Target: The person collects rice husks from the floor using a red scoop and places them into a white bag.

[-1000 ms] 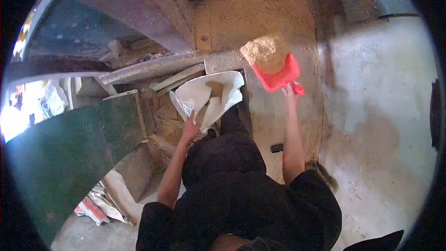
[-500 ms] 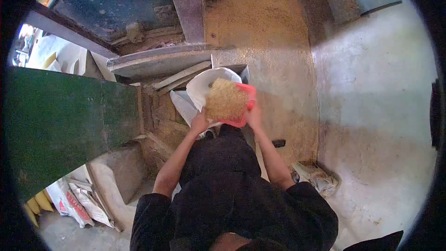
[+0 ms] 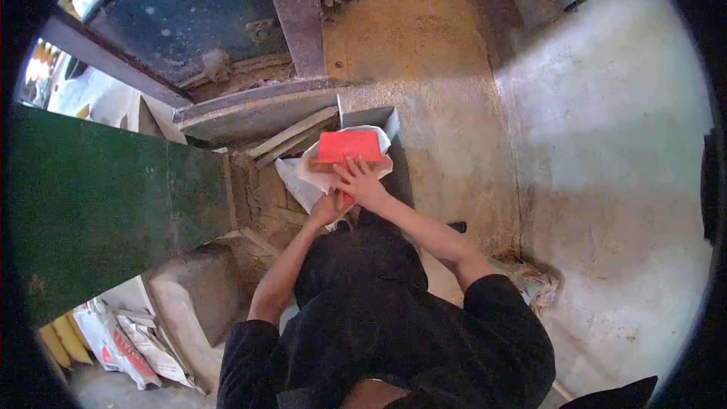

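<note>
A red plastic scoop (image 3: 349, 144) lies tipped over, underside up, inside the mouth of a white sack (image 3: 312, 172). My left hand (image 3: 326, 210) is closed at the near side of the sack, around the scoop's short handle; whether it also pinches the sack's edge is hard to see. Across the near part of the scoop rests my right hand (image 3: 363, 184), its fingers spread and pointing forward. Some brown grainy material (image 3: 326, 167) shows at the scoop's edge. The inside of the sack is mostly hidden.
A metal chute (image 3: 371, 116) stands just behind the sack, with wooden strips (image 3: 295, 135) to its left. A green panel (image 3: 98, 201) juts in from the left. Dusty brown boarding (image 3: 416, 30) rises ahead, and a pale wall (image 3: 598, 182) stands right.
The scoop, earlier heaped with tan grain in my right hand, is turned over into the sack. My right hand has moved left and spread over it; my left hand has shifted slightly nearer me.
</note>
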Tool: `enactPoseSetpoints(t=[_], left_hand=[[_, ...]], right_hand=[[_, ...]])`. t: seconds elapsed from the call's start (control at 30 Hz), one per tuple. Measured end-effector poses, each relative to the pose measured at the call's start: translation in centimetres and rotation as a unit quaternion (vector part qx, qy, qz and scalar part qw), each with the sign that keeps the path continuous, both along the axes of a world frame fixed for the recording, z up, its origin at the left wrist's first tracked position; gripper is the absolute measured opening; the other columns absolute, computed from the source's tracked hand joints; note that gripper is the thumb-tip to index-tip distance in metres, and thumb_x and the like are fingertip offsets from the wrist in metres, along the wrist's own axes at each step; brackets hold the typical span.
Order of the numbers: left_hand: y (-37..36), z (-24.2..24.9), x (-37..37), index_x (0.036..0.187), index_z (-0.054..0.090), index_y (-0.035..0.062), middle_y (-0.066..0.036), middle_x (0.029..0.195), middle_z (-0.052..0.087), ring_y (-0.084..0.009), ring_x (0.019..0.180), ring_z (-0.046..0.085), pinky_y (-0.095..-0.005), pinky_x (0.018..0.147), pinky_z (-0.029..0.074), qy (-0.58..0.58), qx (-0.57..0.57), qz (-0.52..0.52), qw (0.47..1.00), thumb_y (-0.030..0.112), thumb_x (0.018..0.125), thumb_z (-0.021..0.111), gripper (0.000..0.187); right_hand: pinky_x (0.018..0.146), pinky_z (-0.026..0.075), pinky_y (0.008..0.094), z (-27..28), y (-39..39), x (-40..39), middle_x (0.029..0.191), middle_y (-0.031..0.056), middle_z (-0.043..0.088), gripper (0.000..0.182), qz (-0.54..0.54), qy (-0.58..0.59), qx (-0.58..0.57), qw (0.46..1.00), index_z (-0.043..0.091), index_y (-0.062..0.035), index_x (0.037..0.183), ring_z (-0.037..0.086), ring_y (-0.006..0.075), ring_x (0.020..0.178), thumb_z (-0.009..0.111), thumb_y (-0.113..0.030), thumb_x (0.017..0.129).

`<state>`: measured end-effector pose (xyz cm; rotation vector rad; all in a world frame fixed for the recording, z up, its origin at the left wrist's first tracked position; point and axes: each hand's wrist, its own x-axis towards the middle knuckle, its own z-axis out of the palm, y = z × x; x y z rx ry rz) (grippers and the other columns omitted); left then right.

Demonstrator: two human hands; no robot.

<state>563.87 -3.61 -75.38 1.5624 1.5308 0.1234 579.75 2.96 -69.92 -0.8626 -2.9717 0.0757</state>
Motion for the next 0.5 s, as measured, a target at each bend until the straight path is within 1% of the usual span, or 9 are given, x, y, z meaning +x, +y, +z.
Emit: enactPoseSetpoints(t=[0.07,0.1,0.13,0.2,0.27,0.3,0.37,0.43,0.5], left_hand=[[0.0,-5.0,-0.7,0.137,0.025,-0.0003,-0.032,0.120,0.048,-0.0432,0.102,0.055,-0.0479,0.082,0.047,0.011,-0.009,-0.003,1.000,0.045,0.079,0.059,0.081],[0.3,-5.0,-1.0,0.137,0.026,-0.0009,-0.032,0.117,0.049,-0.0430,0.102,0.055,-0.0481,0.083,0.046,0.020,-0.019,-0.002,1.000,0.043,0.080,0.059,0.079],[0.5,-5.0,-1.1,0.137,0.026,-0.0009,-0.032,0.117,0.049,-0.0430,0.102,0.055,-0.0481,0.083,0.046,0.022,-0.018,-0.008,1.000,0.043,0.080,0.059,0.079],[0.7,-4.2,-1.5,0.137,0.028,-0.0041,-0.034,0.117,0.049,-0.0451,0.107,0.051,-0.0455,0.091,0.043,0.032,-0.037,0.011,0.999,0.023,0.076,0.057,0.072],[1.4,-4.7,-1.6,0.136,0.026,-0.0063,-0.035,0.120,0.047,-0.0445,0.109,0.050,-0.0445,0.092,0.042,0.045,-0.049,0.005,0.998,0.022,0.074,0.058,0.075],[1.6,-4.8,-1.7,0.136,0.025,-0.0084,-0.035,0.123,0.045,-0.0440,0.112,0.048,-0.0436,0.094,0.042,0.055,-0.062,0.003,0.997,0.022,0.072,0.058,0.078],[2.9,-4.5,-2.2,0.137,0.025,-0.0066,-0.035,0.121,0.046,-0.0430,0.112,0.049,-0.0438,0.094,0.041,0.051,-0.060,-0.008,0.997,0.020,0.071,0.059,0.079],[3.6,-4.4,-2.5,0.137,0.025,-0.0047,-0.035,0.119,0.047,-0.0421,0.112,0.049,-0.0440,0.094,0.041,0.045,-0.056,-0.008,0.997,0.019,0.070,0.060,0.079],[4.8,-4.5,-2.7,0.138,0.026,-0.0026,-0.034,0.121,0.046,-0.0415,0.114,0.047,-0.0425,0.096,0.039,0.046,-0.053,-0.002,0.998,0.019,0.070,0.063,0.080]], right_hand=[[0.105,0.023,0.0543,0.3,0.1,1.0,0.141,0.0117,0.034,0.036,0.037,-0.004,0.015,0.999,0.054,-0.0126,0.110,0.037,0.0374,0.126,0.057,-0.023,0.076],[0.105,0.023,0.0543,0.2,0.1,1.5,0.141,0.0117,0.034,0.036,0.030,-0.003,0.016,0.999,0.054,-0.0126,0.110,0.037,0.0374,0.126,0.057,-0.023,0.076],[0.105,0.026,0.0516,0.2,0.3,2.2,0.140,0.0118,0.036,0.035,-0.003,0.036,0.011,0.999,0.055,-0.0114,0.108,0.039,0.0357,0.125,0.058,-0.020,0.074],[0.104,0.029,0.0489,0.4,0.5,3.9,0.139,0.0120,0.038,0.033,-0.041,0.077,0.006,0.996,0.056,-0.0103,0.105,0.040,0.0339,0.125,0.059,-0.018,0.073],[0.103,0.033,0.0430,0.7,0.9,5.8,0.137,0.0156,0.040,0.035,-0.170,0.209,-0.067,0.961,0.053,-0.0127,0.112,0.043,0.0327,0.123,0.060,-0.012,0.077],[0.103,0.033,0.0430,-0.3,1.0,7.1,0.137,0.0156,0.040,0.035,-0.178,0.212,-0.066,0.959,0.053,-0.0127,0.112,0.043,0.0327,0.123,0.060,-0.012,0.077],[0.096,0.039,0.0380,-3.6,1.1,10.2,0.130,0.0186,0.047,0.028,-0.404,0.454,-0.145,0.781,0.054,-0.0071,0.108,0.050,0.0310,0.115,0.060,-0.009,0.081],[0.090,0.042,0.0377,-0.9,0.9,12.2,0.114,0.0200,0.056,0.025,-0.556,0.439,-0.151,0.690,0.053,-0.0022,0.107,0.055,0.0312,0.104,0.059,-0.012,0.084],[0.083,0.044,0.0380,-2.7,1.0,15.3,0.100,0.0171,0.060,0.032,-0.596,0.516,-0.183,0.588,0.051,-0.0003,0.109,0.058,0.0275,0.092,0.062,-0.016,0.083]])
